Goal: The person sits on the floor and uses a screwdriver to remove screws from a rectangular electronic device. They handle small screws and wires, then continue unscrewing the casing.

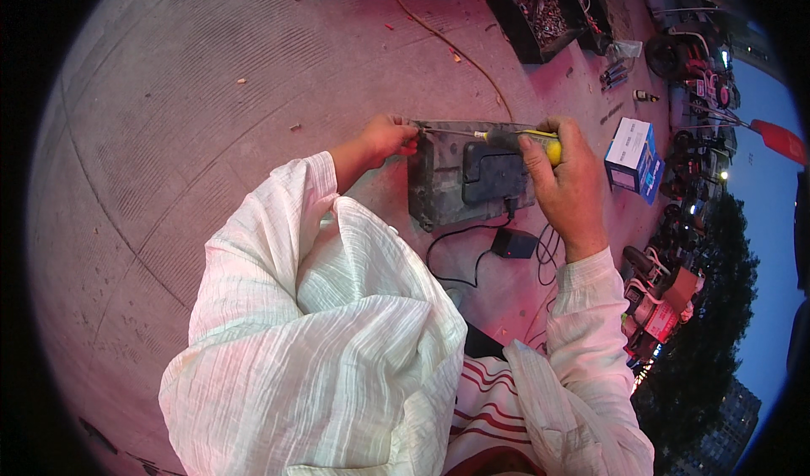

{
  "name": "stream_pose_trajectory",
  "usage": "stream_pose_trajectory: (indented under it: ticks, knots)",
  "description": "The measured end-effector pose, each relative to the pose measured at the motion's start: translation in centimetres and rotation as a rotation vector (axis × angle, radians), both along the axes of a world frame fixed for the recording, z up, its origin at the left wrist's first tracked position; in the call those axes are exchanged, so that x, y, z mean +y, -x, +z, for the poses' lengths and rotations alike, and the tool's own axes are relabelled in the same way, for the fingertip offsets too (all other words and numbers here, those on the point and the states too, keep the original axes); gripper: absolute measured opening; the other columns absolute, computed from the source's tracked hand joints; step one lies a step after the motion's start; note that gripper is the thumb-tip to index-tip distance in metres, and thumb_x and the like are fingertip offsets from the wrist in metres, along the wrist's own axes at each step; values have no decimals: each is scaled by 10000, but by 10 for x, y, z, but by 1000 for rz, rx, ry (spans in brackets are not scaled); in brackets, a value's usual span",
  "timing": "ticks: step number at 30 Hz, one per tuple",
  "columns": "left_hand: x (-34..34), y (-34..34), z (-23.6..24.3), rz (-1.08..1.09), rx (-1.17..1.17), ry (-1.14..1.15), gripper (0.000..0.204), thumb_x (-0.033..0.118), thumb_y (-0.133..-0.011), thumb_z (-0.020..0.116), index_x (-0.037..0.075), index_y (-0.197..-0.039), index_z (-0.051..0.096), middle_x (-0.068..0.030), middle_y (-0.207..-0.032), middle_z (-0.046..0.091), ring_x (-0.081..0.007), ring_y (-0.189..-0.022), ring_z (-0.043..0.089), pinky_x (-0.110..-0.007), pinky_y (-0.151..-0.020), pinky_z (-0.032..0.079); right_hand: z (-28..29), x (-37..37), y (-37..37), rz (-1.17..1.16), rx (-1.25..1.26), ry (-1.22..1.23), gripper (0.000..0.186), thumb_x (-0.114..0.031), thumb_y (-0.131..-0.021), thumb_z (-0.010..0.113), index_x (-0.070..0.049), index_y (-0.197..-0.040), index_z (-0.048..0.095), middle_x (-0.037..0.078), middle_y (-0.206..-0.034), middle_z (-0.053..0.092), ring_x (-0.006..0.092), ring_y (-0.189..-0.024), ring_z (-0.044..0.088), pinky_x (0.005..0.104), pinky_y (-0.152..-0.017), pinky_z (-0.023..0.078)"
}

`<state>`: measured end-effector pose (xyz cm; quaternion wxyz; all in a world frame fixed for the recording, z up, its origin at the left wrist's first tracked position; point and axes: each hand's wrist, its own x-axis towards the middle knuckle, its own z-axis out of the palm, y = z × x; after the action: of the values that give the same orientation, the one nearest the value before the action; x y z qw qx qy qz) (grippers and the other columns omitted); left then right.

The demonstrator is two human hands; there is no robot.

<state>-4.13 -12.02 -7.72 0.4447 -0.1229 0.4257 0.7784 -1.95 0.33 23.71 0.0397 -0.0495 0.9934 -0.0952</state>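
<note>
A dusty black plastic case (440,191) with a moulded carry handle (494,174) sits on the ground in front of me. My right hand (570,187) grips a screwdriver (504,141) by its black and yellow handle. The thin shaft runs leftward along the far edge of the case to its far left corner. There the fingers of my left hand (391,138) are pinched together by the screwdriver's tip. What lies between them is too small to tell. A black cable plugs into the near right side of the case, beside a small black adapter block (515,242).
At the far right, black open boxes (547,20) hold many small metal parts. A blue and white carton (631,157) stands right of my right hand. A brown cord (456,47) crosses the paved ground (211,96). Parked motorbikes (658,303) line the right side.
</note>
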Motion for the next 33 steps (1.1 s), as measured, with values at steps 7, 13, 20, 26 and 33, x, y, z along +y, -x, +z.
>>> stream_pose_trajectory:
  ticks: [7,13,20,26,33]
  knots:
    - [1,-3,2,-8,-13,20,149,119,-867,578,19,-974,608,-76,-898,622,-177,-789,606,-305,-722,533,1,0,-2,21,-27,71,317,-205,-821,643,-36,-1049,502,190,-919,588,371,-863,592,404,-726,473]
    - [3,-5,34,-77,15,38,210,153,-881,559,32,-1048,599,-81,-934,618,-187,-792,602,-306,-728,525,-1,16,-3,74,-17,250,324,-155,-818,626,-31,-1074,471,201,-925,572,388,-898,575,406,-746,462]
    - [24,8,45,-101,-137,174,324,343,-920,452,89,-1079,576,-74,-964,590,-221,-848,558,-385,-783,503,0,31,-4,62,49,263,266,-198,-820,624,-43,-944,447,191,-970,556,410,-863,555,462,-686,447]
    - [34,13,-6,-29,47,267,343,381,-933,430,82,-1007,582,-70,-916,581,-216,-817,566,-386,-743,522,-17,47,-13,74,131,530,270,-109,-790,581,-63,-1009,429,178,-938,561,399,-849,567,458,-707,465]
    - [53,-7,13,81,49,407,332,365,-935,428,79,-1015,577,-69,-926,580,-214,-827,566,-383,-752,519,-34,48,-6,191,126,400,341,-193,-774,644,-96,-1024,433,157,-918,544,359,-800,617,455,-633,504]
